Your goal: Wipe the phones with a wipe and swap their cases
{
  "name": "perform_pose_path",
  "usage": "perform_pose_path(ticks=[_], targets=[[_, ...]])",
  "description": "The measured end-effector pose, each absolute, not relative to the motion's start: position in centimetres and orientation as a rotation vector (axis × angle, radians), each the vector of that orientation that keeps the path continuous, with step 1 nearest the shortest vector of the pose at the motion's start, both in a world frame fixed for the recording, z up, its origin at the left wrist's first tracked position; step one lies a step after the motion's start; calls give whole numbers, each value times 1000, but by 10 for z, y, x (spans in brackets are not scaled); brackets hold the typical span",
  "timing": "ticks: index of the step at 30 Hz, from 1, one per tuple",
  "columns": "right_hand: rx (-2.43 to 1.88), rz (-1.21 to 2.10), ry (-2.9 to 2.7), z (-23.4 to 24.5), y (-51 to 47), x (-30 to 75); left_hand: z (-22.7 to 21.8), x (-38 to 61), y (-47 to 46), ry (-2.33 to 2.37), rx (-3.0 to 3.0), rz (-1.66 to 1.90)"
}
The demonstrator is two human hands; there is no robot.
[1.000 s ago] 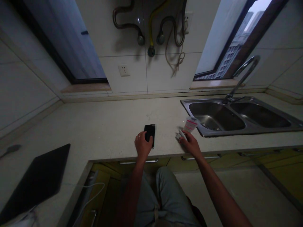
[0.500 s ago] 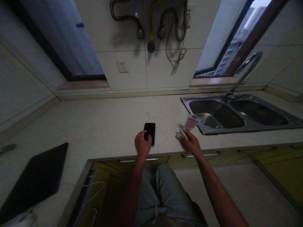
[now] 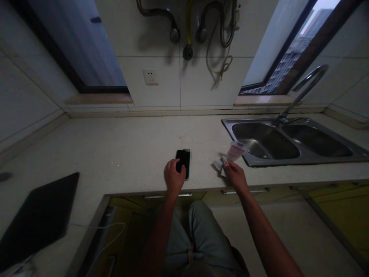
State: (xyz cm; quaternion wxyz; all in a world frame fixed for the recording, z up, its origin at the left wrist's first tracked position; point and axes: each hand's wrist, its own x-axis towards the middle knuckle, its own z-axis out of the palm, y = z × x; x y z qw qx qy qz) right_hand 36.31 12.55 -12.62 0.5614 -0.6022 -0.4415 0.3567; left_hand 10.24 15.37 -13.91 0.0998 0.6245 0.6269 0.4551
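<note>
Lying on the counter (image 3: 150, 142) near the middle, the dark phone (image 3: 187, 158) should handle as a light, stiff slab, its smooth face probably slippery and easily cracked by a knock; the long side edges look like the surest hold. The left hand (image 3: 174, 177) comes over its left side, finger and thumb across the dark face, though I cannot tell whether that grip is pinching or merely resting. Farther right, the right hand (image 3: 236, 175) has its grip closed on a small pale piece (image 3: 224, 161), too blurred to name but seemingly light enough for fingertips. Just beyond that hand, a clear bag with red stripes (image 3: 235, 151) (thin and floppy, by the look of it) overlaps the left rim of the sink (image 3: 305, 158) in this view; being so near the fingers, it could snag. A flat black panel (image 3: 43, 207) and a pale cable (image 3: 119, 223) lie at near left, well apart from the phone.
</note>
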Motion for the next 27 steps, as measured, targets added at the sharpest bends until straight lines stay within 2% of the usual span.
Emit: perform_pose_path(ticks=[8, 12, 17, 23, 27], targets=[[-1310, 1100, -1018, -123, 155, 322, -140, 101, 154, 1840, 1851, 1361], [-1345, 941, -1147, -128, 160, 328, -138, 105, 153, 1906, 1864, 1279], [-1388, 761, -1280, -127, 137, 346, -127, 117, 148, 2131, 1911, 961], [-1264, 982, -1269, -121, 105, 329, -114, 122, 148, 2156, 1963, 812], [-1188, 1200, -1229, -122, 102, 309, -116, 117, 154, 2088, 1865, 980]])
